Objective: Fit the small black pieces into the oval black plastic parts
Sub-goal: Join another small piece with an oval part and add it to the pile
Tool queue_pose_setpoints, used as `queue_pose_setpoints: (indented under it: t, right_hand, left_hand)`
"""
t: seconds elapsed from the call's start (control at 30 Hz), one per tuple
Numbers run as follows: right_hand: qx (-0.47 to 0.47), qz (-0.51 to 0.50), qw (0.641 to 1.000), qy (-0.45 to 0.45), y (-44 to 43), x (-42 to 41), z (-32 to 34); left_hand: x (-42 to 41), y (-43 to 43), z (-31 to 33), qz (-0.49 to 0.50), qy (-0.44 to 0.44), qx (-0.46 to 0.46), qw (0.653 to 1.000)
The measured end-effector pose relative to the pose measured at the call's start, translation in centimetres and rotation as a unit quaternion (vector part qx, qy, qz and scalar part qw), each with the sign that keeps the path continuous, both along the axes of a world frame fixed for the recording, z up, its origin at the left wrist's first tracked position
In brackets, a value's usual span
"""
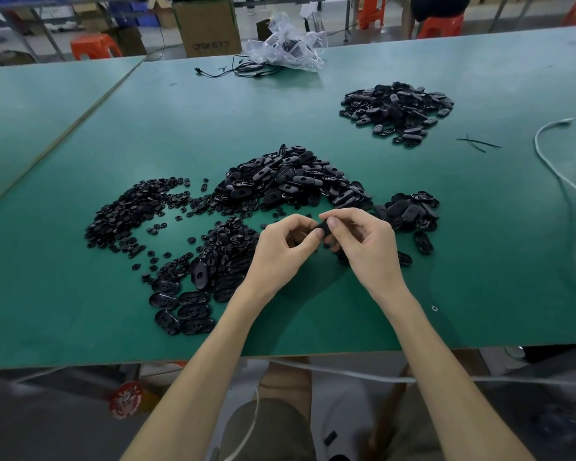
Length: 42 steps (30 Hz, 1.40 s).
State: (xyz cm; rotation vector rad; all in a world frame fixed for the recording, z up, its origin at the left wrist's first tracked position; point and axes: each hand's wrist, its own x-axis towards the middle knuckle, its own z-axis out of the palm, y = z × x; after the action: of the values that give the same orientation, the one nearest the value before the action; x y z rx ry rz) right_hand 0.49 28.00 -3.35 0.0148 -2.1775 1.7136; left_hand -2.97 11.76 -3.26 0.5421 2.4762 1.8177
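**Q:** Head view entry. What do the hands have?

**A:** I log both up just over the bench (313,314), fingertips meeting. The left hand (285,242) has its fingers curled, and thumb and forefinger pinch one end of a black part (323,226). The right hand (363,241) pinches the other end between thumb and forefinger, with its other fingers bent beneath. Fingers cover most of the part, so I cannot tell whether a small piece sits in it.

**Q:** And the stock?

**A:** The small black pieces (127,211) lie spread on the bench left of the hands. The main heap of oval parts (290,178) is just beyond the hands, with a smaller cluster (409,211) to its right. A few ovals lie flat side by side (187,304) near the left forearm. A separate pile (396,111) sits well apart, far right. A white cable (562,181) runs along the right edge, and a crumpled clear bag (286,44) lies at the far edge.
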Motion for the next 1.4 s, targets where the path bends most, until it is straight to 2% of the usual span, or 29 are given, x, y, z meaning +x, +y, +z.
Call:
queue_pose_setpoints:
  t: [0.57, 0.77, 1.0, 1.4]
  right_hand:
    - [-0.015, 0.003, 1.0, -0.004, 0.01, -0.03, -0.01]
    - [-0.011, 0.014, 1.0, -0.013, -0.05, -0.11, -0.01]
    - [0.005, 0.021, 1.0, -0.019, -0.11, -0.12, 0.03]
    - [-0.006, 0.01, 1.0, -0.019, -0.22, -0.07, 0.17]
  left_hand:
    - [0.2, -0.02, 0.36, -0.011, 0.015, -0.003, 1.0]
    - [0.14, 0.16, -0.01, 0.025, 0.035, -0.028, 0.999]
    - [0.29, 0.31, -0.11, 0.038, 0.083, -0.047, 0.995]
    - [0.24, 0.33, -0.25, 0.048, 0.113, -0.065, 0.99]
